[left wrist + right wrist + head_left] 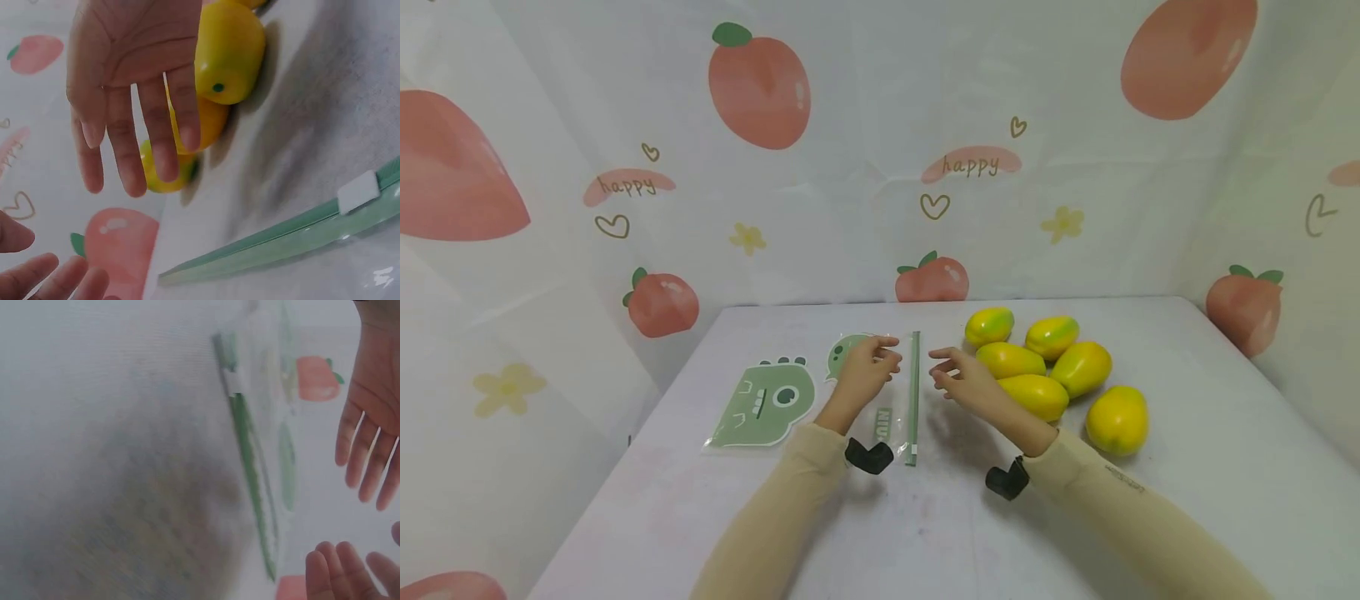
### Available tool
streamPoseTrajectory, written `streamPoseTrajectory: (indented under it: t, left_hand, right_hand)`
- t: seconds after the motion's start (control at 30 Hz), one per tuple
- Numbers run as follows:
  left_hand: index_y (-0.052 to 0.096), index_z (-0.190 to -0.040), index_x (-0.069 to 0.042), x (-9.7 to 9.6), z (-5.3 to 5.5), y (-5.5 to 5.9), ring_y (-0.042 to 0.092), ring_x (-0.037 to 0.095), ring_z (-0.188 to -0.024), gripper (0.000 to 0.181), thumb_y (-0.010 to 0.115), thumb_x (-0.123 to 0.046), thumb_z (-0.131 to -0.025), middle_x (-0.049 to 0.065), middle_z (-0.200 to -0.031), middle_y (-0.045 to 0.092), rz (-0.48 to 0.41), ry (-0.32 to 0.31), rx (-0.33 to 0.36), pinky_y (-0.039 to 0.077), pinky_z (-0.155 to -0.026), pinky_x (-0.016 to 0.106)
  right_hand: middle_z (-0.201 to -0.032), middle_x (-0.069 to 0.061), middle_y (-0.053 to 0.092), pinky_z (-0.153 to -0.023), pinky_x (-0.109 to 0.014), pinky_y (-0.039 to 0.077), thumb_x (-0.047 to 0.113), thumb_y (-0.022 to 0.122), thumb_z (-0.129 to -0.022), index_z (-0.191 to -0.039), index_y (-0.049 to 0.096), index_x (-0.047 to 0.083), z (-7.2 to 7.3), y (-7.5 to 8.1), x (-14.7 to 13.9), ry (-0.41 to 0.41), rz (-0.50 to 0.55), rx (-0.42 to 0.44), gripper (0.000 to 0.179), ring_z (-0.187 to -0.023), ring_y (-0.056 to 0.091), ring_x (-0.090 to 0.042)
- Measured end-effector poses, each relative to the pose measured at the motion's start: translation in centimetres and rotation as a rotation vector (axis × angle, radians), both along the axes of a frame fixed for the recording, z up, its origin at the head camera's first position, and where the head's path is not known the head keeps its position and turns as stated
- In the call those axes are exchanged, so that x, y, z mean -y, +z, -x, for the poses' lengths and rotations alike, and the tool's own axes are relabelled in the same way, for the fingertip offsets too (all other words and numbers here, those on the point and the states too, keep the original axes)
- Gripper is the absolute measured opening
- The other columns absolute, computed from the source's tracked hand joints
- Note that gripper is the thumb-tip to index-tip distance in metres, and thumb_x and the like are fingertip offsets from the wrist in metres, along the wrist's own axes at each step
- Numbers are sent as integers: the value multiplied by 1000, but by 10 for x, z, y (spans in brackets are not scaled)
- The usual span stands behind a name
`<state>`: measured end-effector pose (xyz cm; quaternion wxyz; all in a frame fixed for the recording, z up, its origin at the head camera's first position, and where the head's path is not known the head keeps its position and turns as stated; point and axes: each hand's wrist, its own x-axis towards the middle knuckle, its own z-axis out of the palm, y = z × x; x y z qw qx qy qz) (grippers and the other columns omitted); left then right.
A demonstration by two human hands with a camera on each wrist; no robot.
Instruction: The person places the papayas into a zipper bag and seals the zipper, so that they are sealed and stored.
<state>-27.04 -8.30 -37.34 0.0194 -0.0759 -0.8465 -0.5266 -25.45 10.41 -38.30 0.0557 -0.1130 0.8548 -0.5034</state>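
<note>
Hovering over a clear zip bag [883, 421] on the desk [940, 533] with the left hand [865, 367], and just right of its green strip [914, 392] with the right hand [970, 387]; holding nothing in either loosely spread grip; with six yellow-green fruits [1081, 371] farther right.

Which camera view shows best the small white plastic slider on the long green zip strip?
The left wrist view: the white plastic slider appears largest there, its blocky shape clear on the green zip strip. The head view shows only a tiny pale patch; the right wrist view, small and blurred.
</note>
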Motion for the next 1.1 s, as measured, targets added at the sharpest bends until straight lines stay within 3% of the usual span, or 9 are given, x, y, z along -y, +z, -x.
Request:
streamPoseTrajectory:
  t: [0.2,0.4,0.6,0.8,1.1]
  left_hand:
    - [57,-127,3,-5,8,-16,67,24,-90,36,55,-8,-93,23,-112,65,-124,-22,132,58,-78,35]
    - [58,-125,4,-9,14,-28,68,29,-95,35,55,-6,-92,23,-112,65,-150,-24,241,57,-80,37]
    - [60,-122,2,-11,21,-37,67,21,-88,33,59,-7,-90,19,-106,66,-128,7,313,57,-77,32]
    - [60,-119,5,-9,28,-45,62,15,-79,34,62,-3,-87,14,-97,65,-126,5,352,57,-75,30]
    - [61,-120,5,-7,31,-46,61,15,-83,37,69,-7,-85,17,-107,66,-48,-34,390,56,-80,28]
  right_hand:
    - [-120,-20,62,-79,-33,57,14,55,-96,-138,48,2,10,-10,7,6,-56,150,44,-91,65,-26]
    - [-113,-16,64,-75,-28,56,11,59,-93,-137,47,1,16,-19,13,6,-73,275,47,-82,62,-19]
    - [-100,-11,63,-68,-23,52,9,63,-90,-137,47,2,20,-23,18,7,-114,300,50,-73,56,-16]
    - [-96,-9,59,-66,-22,49,8,69,-87,-137,48,4,23,-23,22,16,-171,304,55,-75,55,-17]
    - [-99,-9,56,-68,-23,50,11,76,-82,-139,46,8,27,-25,20,39,-217,298,65,-78,54,-18]
